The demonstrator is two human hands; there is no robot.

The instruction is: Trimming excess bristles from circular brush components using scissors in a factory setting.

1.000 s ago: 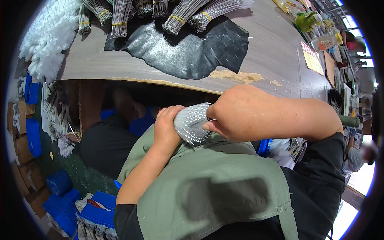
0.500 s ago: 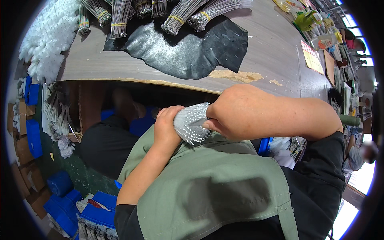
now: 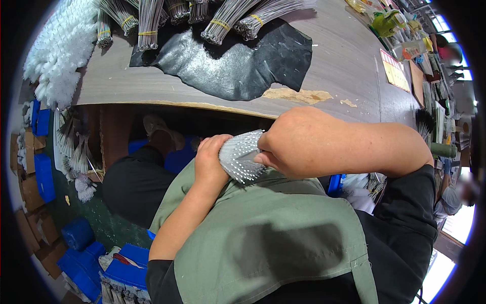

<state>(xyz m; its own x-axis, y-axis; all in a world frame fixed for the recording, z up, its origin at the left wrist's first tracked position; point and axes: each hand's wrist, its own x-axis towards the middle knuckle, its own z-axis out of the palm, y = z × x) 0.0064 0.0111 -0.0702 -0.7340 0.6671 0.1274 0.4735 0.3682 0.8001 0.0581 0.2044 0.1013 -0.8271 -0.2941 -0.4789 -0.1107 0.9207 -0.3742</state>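
Observation:
Low over my lap, my left hand [image 3: 211, 159] is wrapped round a fanned bundle of thin pale rods [image 3: 238, 158] with bright white tips. The tips face up and toward my right hand [image 3: 293, 142]. That hand is closed in a pinch at the bundle's right edge, thumb below the curled fingers. Whatever lies between its fingertips is hidden. A grey wedge-shaped gap shows in the bundle beside the thumb. The green apron [image 3: 273, 228] over my lap lies just beneath both hands.
The table edge [image 3: 202, 105] runs just beyond my hands. On top lie a black leathery sheet [image 3: 228, 66], several banded bundles of wire [image 3: 230, 23] and a heap of white bristly pieces [image 3: 58, 55]. Blue containers [image 3: 81, 263] stand at lower left. Bottles [image 3: 387, 25] are at far right.
Both hands hold nearly the same pose on the bundle. Beneath the table, a foot and lower leg show more clearly than before.

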